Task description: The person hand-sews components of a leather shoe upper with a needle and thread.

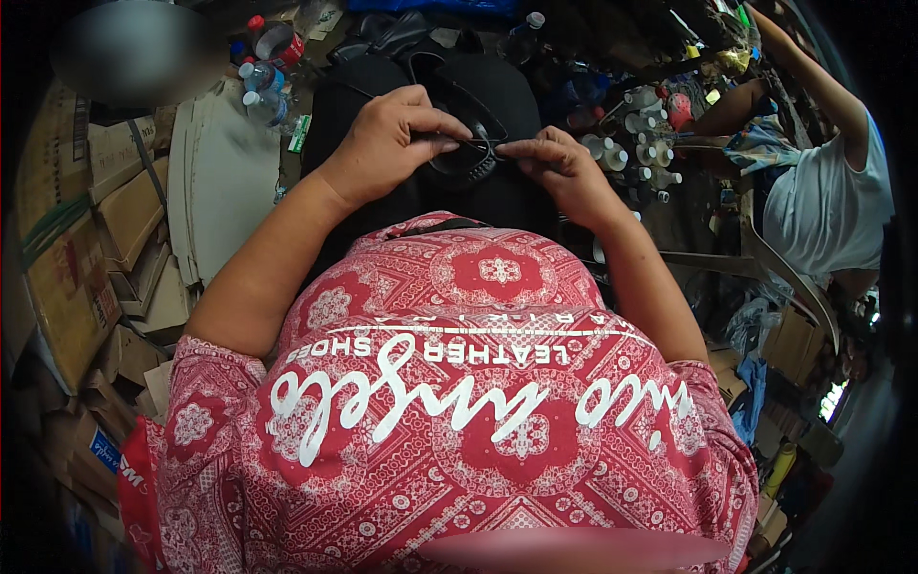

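Note:
On my lap, between my dark-clothed knees, lies a black, curved item with straps and a ridged edge (465, 178); it looks like a sandal, though its full shape is partly hidden. My left hand (390, 142) comes in from the left, thumb and forefinger pinched on a thin black strap of the item. From the right, my right hand (562, 168) pinches the same dark strap area with thumb and forefinger. The fingertips of both hands are a short distance apart, over the item's upper part.
Flattened cardboard (215, 177) is stacked at left. Plastic bottles (266, 96) lie beyond it, and several small pale bottles (650, 139) stand at right. Black shoe-like pieces (387, 36) lie past my knees. At far right, another person (827, 206) in a light shirt reaches outward.

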### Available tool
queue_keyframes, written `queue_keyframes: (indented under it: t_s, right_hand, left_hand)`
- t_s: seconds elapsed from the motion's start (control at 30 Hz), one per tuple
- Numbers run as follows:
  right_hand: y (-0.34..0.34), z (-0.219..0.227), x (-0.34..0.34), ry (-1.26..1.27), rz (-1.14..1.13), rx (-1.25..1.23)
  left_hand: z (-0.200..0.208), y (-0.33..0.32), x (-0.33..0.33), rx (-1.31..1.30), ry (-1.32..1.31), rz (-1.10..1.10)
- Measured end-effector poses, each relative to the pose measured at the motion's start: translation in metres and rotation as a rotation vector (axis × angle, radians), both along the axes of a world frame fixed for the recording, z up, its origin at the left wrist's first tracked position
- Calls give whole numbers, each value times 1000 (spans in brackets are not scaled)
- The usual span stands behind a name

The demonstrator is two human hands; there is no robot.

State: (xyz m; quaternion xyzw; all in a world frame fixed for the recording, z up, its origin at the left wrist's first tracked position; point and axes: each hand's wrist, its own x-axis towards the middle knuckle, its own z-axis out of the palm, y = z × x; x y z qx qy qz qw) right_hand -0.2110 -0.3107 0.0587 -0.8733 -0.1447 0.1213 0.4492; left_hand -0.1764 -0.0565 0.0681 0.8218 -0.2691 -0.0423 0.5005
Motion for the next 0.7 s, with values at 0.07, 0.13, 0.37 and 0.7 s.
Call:
queue_keyframes:
  t_s: [0.07, 0.13, 0.37, 0.7]
  right_hand:
    - [-2, 1, 5, 20, 16, -26]
    - [3, 9, -1, -112, 50, -154]
    - [0, 2, -1, -98, 39, -142]
    - [-3, -4, 16, -70, 92, -68]
  left_hand:
    - [4, 2, 4, 84, 72, -73]
    - [4, 9, 0, 223, -79, -73]
    - [-2, 3, 4, 32, 137, -40]
    - [-14, 3, 10, 275, -133, -66]
